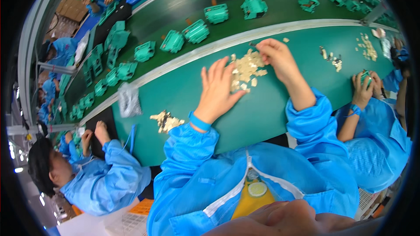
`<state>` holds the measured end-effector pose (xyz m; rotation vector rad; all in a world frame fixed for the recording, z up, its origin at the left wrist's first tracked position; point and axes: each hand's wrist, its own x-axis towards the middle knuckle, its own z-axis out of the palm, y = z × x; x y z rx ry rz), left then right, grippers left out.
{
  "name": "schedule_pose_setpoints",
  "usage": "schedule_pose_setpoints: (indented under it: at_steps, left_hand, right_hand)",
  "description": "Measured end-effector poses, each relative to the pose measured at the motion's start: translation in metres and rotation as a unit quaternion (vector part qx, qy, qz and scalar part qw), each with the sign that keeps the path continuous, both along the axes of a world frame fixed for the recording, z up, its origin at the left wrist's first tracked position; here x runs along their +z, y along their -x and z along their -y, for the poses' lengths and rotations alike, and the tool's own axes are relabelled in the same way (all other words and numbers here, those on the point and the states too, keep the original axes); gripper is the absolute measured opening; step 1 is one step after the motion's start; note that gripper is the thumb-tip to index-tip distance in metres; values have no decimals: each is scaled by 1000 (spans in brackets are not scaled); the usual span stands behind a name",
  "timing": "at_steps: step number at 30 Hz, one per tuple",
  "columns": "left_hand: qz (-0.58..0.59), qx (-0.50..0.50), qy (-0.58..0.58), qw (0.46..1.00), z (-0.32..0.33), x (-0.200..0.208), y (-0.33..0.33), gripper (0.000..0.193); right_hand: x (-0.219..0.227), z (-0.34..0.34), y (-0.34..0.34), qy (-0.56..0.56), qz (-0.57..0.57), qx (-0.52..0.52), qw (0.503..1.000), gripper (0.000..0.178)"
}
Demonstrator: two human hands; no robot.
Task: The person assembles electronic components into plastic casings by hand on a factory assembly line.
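Note:
A loose pile of small cream-coloured pieces (pixel 246 72) lies on the green worktop (pixel 192 142) in front of me. My left hand (pixel 216 88) rests at the pile's left side, open with its fingers spread and the thumb along the near edge. At the pile's far right edge is my right hand (pixel 278 59), thumb and forefinger pinched together. A tiny dark bit shows by those fingertips; whether it is in the pinch is too small to make out. A blue band circles my left wrist.
A smaller heap of cream and dark pieces (pixel 166 121) lies to the left, near a clear plastic bag (pixel 129 100). Beyond a metal rail (pixel 232 42), teal housings (pixel 195 31) stand on a green conveyor belt (pixel 175 11). Co-workers sit close at left (pixel 103 179) and right (pixel 376 148).

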<state>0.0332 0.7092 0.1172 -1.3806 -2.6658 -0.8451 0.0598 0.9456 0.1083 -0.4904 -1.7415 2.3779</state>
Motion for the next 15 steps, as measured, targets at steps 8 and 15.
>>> schedule_pose_setpoints:
  at_steps: [8, 15]
  left_hand:
    - [-31, 37, -95, 994, -8, -2, 0, 59]
    - [-35, 28, -128, 991, -17, -6, -13, 49]
  right_hand:
    - [-8, -4, 10, -52, -46, -70, 995, 12]
    - [4, -178, 112, -572, -33, -307, 760, 65]
